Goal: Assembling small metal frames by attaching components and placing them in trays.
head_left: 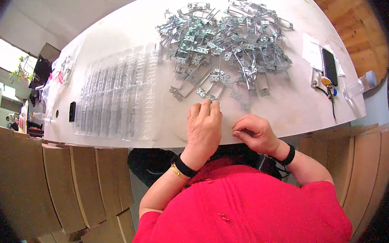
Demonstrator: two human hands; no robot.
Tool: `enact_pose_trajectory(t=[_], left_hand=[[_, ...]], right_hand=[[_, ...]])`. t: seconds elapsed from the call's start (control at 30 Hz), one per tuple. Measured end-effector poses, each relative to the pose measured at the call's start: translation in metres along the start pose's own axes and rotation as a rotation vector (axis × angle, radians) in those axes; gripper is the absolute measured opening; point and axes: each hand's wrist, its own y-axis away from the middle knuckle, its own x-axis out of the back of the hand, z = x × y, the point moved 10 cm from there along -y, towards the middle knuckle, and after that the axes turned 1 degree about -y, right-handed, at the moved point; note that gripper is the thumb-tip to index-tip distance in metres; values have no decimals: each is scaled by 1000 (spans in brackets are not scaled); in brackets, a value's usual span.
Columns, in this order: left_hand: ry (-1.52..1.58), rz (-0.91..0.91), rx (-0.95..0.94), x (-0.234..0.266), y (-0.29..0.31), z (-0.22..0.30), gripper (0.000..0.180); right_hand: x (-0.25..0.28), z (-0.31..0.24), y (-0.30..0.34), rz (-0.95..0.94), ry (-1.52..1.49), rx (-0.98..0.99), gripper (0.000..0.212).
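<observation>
My left hand [204, 127] reaches forward over the white table, its fingers bunched at the near end of a silvery metal bracket [207, 93]. The thumb is hidden beneath that hand, and the bracket lies at the near edge of a heap of similar metal brackets [234, 42] with thin rods and small plates. To the right, close to the table's front edge, my right hand [255, 133] is closed, thumb and fingertips drawn together. Whatever it pinches, if anything, is too small to make out.
Clear plastic blister trays [116, 95] lie to the left, beside a small black object [72, 112]. On the right are a black phone [329, 67], white paper [311, 52], small wired parts [325, 85] and a clear bottle [359, 85]. Cardboard boxes [72, 184] stand below the table.
</observation>
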Motion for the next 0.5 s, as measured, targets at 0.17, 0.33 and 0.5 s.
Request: enact_pose_trajectory(t=[0.17, 0.33, 0.5], left_hand=[[-40, -153, -58, -30, -3, -3, 25], [152, -103, -26, -3, -8, 1, 17], [423, 105, 30, 45, -13, 0, 14]], right_hand=[[-2, 3, 0, -1, 27, 34, 11], [1, -3, 0, -7, 27, 94, 11], [3, 0, 1, 19, 9, 9, 13]])
